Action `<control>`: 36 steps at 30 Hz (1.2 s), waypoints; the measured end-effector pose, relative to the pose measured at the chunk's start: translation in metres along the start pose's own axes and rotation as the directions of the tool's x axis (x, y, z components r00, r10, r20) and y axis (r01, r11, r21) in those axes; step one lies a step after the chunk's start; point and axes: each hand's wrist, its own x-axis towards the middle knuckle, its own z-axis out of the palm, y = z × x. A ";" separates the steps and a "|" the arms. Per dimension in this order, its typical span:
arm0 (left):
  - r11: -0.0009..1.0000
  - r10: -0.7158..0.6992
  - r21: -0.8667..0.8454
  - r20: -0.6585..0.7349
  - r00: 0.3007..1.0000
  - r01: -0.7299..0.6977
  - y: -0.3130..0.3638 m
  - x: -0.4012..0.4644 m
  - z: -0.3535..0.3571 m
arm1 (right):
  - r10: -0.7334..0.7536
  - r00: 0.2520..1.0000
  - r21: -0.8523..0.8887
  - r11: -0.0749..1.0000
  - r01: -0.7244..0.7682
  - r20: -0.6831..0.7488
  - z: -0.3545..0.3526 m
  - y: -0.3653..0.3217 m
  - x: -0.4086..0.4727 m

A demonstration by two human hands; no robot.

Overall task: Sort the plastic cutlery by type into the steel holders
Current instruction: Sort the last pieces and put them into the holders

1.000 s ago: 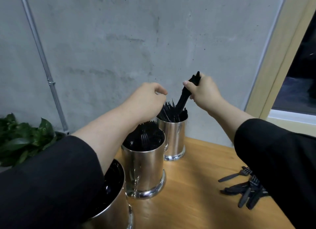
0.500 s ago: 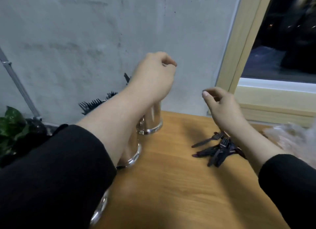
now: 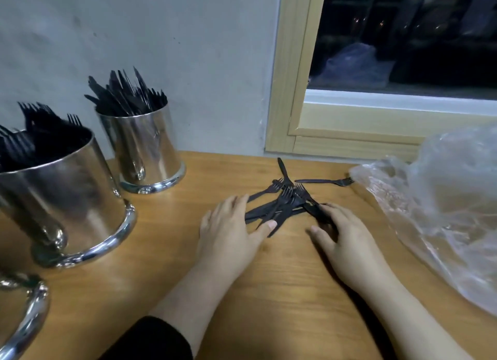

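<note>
A small pile of black plastic forks and knives (image 3: 282, 206) lies on the wooden table (image 3: 269, 292). My left hand (image 3: 231, 233) lies flat at the pile's left edge, its thumb touching a handle. At the right edge my right hand (image 3: 344, 238) has its fingers over the ends of some handles. One fork (image 3: 325, 181) lies apart behind the pile. A steel holder (image 3: 145, 149) full of knives stands at the back left. A nearer holder (image 3: 61, 206) is full of forks. The rim of a third holder (image 3: 24, 319) shows at the bottom left.
A crumpled clear plastic bag (image 3: 443, 206) lies on the right side of the table. A grey wall and a wooden window frame (image 3: 293, 90) rise behind the table.
Both hands came down from the knife holder onto the loose pile. The right hand let go of the knife it held a second ago. The view swung right and down.
</note>
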 end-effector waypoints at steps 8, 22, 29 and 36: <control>0.991 0.084 0.101 0.083 0.993 -0.092 0.013 0.036 0.013 | 0.079 0.997 -0.091 0.993 -0.077 0.021 0.002 0.000 0.026; 0.987 0.162 -0.013 -0.016 0.987 -0.163 0.013 0.035 0.017 | 0.014 0.998 -0.085 0.996 -0.010 0.054 0.006 -0.010 0.036; 0.987 0.128 -0.091 -0.042 0.991 -0.131 0.015 0.034 0.016 | -0.049 0.990 -0.113 0.992 0.065 0.133 0.009 -0.013 0.045; 0.972 0.114 -0.200 -0.041 0.993 -0.120 0.016 0.035 0.011 | -0.076 0.986 0.026 0.997 0.073 0.147 0.004 -0.004 0.050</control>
